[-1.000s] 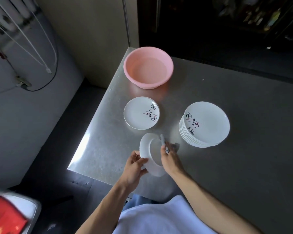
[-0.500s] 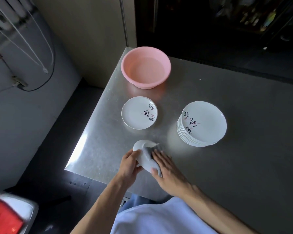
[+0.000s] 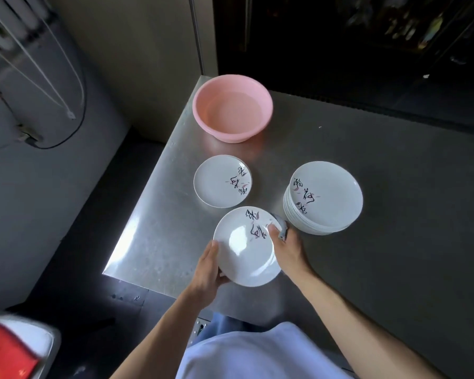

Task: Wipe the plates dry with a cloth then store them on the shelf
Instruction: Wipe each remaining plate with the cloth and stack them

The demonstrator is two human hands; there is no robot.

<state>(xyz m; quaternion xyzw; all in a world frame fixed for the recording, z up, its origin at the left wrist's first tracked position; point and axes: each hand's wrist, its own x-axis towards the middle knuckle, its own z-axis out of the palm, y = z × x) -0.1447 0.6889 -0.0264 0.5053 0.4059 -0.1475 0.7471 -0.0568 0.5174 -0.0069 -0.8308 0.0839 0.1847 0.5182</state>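
1. A pink basin (image 3: 232,108) sits at the table's (image 3: 394,242) far left corner. Its inside looks smooth and glossy; whether it holds water I cannot tell.
2. A single white plate (image 3: 222,181) with dark brush lettering lies flat on the table near the left edge, between the basin and the near edge, with nothing on it.
3. A stack of plates (image 3: 323,198) stands to the right of the single plate, well apart from it; the top plate faces up, shows the same lettering, and carries nothing.
4. The held plate (image 3: 245,246) is above the table's near left corner, face up and slightly tilted, its printed side towards the camera.
5. The left hand (image 3: 207,269) grips the plate's near-left rim, thumb on top and the fingers curled under it.
6. The right hand (image 3: 289,248) is at the plate's right rim, its fingers closed on a grey cloth (image 3: 281,228) pressed against the rim; the thumb lies on the plate's face by the lettering.
7. Half a second earlier the plate was turned on edge with the cloth over it and the right hand spread flat across it; now its face is up and in full view, and the cloth is bunched at the right rim.
8. The basin, the single plate and the stack have stayed where they were.
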